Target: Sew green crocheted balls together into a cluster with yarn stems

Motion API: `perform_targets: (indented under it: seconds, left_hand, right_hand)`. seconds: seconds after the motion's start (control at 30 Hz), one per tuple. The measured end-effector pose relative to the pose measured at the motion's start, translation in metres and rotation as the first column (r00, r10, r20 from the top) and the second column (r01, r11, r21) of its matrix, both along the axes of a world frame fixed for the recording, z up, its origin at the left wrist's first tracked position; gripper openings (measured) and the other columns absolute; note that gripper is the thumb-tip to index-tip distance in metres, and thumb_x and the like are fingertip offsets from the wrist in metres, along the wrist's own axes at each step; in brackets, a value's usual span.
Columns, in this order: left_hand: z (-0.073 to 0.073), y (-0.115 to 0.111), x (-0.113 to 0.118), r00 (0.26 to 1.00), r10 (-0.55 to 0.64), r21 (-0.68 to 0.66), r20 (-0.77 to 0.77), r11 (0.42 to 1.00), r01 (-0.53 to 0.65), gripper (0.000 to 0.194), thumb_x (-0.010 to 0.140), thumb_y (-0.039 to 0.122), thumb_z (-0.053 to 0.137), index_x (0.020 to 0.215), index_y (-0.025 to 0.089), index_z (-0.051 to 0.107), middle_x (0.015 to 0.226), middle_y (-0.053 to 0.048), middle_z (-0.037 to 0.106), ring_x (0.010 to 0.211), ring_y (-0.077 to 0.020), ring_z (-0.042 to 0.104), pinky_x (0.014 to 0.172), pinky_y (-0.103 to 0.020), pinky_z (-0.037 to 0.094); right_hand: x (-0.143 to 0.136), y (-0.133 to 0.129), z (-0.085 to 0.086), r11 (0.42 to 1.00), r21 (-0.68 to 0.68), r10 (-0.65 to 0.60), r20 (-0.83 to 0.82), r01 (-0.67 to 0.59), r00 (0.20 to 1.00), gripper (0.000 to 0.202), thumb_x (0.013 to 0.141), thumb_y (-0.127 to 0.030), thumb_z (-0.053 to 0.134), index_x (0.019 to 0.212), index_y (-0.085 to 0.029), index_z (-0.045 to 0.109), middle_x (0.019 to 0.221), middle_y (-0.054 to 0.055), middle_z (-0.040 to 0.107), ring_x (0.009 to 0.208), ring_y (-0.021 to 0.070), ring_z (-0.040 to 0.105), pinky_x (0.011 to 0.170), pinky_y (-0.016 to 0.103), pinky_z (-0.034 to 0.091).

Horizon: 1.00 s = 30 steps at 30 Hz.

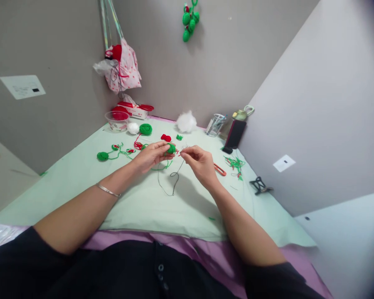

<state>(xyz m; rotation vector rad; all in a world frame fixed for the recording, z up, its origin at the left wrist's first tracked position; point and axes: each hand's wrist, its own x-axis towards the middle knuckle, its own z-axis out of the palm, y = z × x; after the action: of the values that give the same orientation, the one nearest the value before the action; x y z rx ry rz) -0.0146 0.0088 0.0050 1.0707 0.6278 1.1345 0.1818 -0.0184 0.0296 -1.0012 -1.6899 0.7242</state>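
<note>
A pale green cloth covers the surface (134, 220), the largest thing here, running back to grey walls; a spotted pink bag (129, 68) hangs over its far left corner. Next in size come the hands, side by side above the middle of the cloth. The left hand (152, 157) curls its thumb and fingers around a small green piece; the right hand (200, 162) is closed in a pinch just beside it. Behind them stand a clear tub (116, 126) at the left and a dark phone (237, 134) at the right, with a tuft of white fluff (186, 123) between. A green yarn ball (146, 129) sits near the tub, and a small red piece (166, 138) lies just beyond the hands. The green piece (171, 148) is held at the left fingertips, clear of the cloth. Smallest are a dark thread (174, 178), looping below and rising toward the right fingertips, and a short red strand (178, 153) bridging the two hands; which of these the pinch grips, or whether it holds a needle, I cannot tell. The step looks like fine stitching or threading; the next move calls for a steady left hold and a careful right-hand pull without snagging the loop.
</note>
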Motion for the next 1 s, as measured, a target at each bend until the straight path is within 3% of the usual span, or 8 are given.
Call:
perform_targets:
  seconds: [0.17,0.33,0.6,0.77,0.87,1.0]
  left_hand:
    - [-0.004,-0.004,0.01,0.999,-0.006,0.058,-0.047,0.998,0.009,0.031,0.077,0.038,0.083,0.096,0.015,0.074,0.096,-0.006,0.071,0.09,-0.017,0.068,0.098,-0.038,0.051]
    - [-0.009,-0.007,0.016,0.992,0.086,0.117,-0.091,0.99,-0.075,0.034,0.073,0.038,0.085,0.095,0.015,0.072,0.093,-0.005,0.07,0.089,-0.0185,0.067,0.095,-0.041,0.052]
    - [-0.008,-0.01,0.018,0.973,0.171,0.154,-0.156,0.977,-0.147,0.033,0.07,0.034,0.087,0.092,0.015,0.071,0.09,-0.004,0.07,0.083,-0.0176,0.067,0.087,-0.037,0.054]
    - [-0.008,-0.01,0.017,0.968,0.185,0.14,-0.167,0.977,-0.163,0.036,0.067,0.036,0.088,0.09,0.014,0.07,0.087,-0.005,0.071,0.083,-0.0181,0.067,0.086,-0.038,0.054]
    - [-0.008,-0.009,0.017,0.975,0.18,0.112,-0.131,0.98,-0.166,0.038,0.066,0.038,0.089,0.09,0.015,0.07,0.087,-0.004,0.071,0.083,-0.0179,0.067,0.089,-0.039,0.054]
    - [-0.004,-0.007,0.014,0.984,0.169,0.056,-0.048,0.984,-0.167,0.038,0.068,0.039,0.088,0.094,0.017,0.071,0.089,-0.003,0.071,0.087,-0.0181,0.068,0.096,-0.041,0.052]
  right_hand:
    - [-0.002,-0.001,-0.007,0.992,0.115,-0.06,0.173,0.04,0.983,0.009,0.085,-0.029,0.067,0.084,-0.021,0.072,0.082,0.004,0.065,0.07,0.0159,0.058,0.069,0.032,0.047]
    - [-0.006,0.002,-0.013,0.985,0.147,-0.13,0.286,0.09,0.949,0.009,0.085,-0.02,0.061,0.078,-0.021,0.067,0.079,0.003,0.061,0.068,0.0158,0.056,0.068,0.031,0.044]
    - [-0.015,0.006,-0.021,0.94,0.289,-0.284,0.374,0.18,0.883,0.011,0.08,-0.017,0.059,0.071,-0.022,0.054,0.077,0.002,0.058,0.067,0.0149,0.051,0.065,0.029,0.039]
    - [-0.018,0.001,-0.019,0.933,0.325,-0.279,0.375,0.157,0.884,0.01,0.08,-0.016,0.057,0.073,-0.022,0.053,0.078,0.003,0.059,0.068,0.0152,0.051,0.067,0.029,0.041]
    - [-0.016,0.002,-0.017,0.956,0.264,-0.209,0.32,0.125,0.924,0.009,0.084,-0.022,0.057,0.074,-0.021,0.058,0.079,0.003,0.06,0.068,0.0149,0.052,0.068,0.029,0.042]
    - [-0.007,0.011,-0.018,0.996,-0.021,-0.084,0.101,0.086,0.991,0.024,0.088,-0.039,0.056,0.077,-0.02,0.066,0.073,0.003,0.061,0.066,0.015,0.053,0.065,0.029,0.043]
